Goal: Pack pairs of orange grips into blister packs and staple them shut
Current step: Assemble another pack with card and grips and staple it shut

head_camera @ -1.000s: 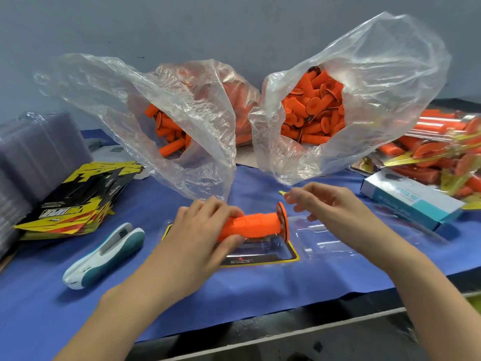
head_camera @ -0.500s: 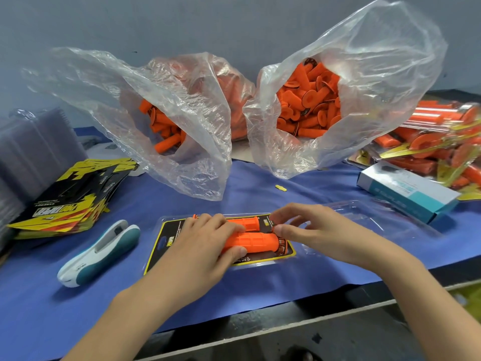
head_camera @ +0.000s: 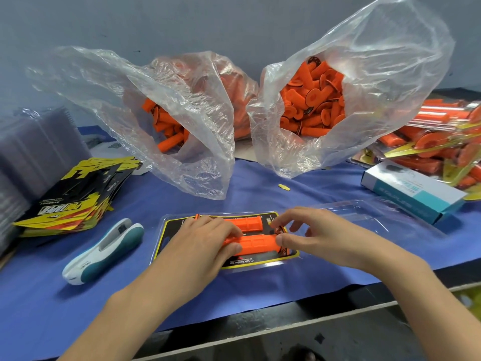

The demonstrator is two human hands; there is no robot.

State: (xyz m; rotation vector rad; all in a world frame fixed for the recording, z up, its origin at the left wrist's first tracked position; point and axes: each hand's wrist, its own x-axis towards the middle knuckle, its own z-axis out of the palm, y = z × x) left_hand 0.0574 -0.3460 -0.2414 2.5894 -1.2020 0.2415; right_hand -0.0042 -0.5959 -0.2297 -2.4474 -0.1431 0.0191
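Head view looks down on a blue-covered surface (head_camera: 260, 290) where an open blister pack (head_camera: 166, 230) with a black and yellow card lies in the middle. Its clear lid (head_camera: 364, 212) is folded out to the right. Two orange grips lie side by side in the pack, the far grip (head_camera: 247, 222) and the near grip (head_camera: 256, 244).

The left hand (head_camera: 205, 246) covers their left ends, fingers curled over the near grip and thumb against its front. The right hand (head_camera: 320, 235) pinches that grip's flanged right end between thumb and forefinger, with its other fingers loosely bent.

A white and teal stapler (head_camera: 104, 251) lies just left of the pack, near a stack of printed cards (head_camera: 73, 201). Behind stand a left bag (head_camera: 182, 126) and a right bag (head_camera: 338, 100), both clear plastic and holding loose orange grips. A staple box (head_camera: 411, 196) sits at the right, in front of a pile of filled packs (head_camera: 442, 142).
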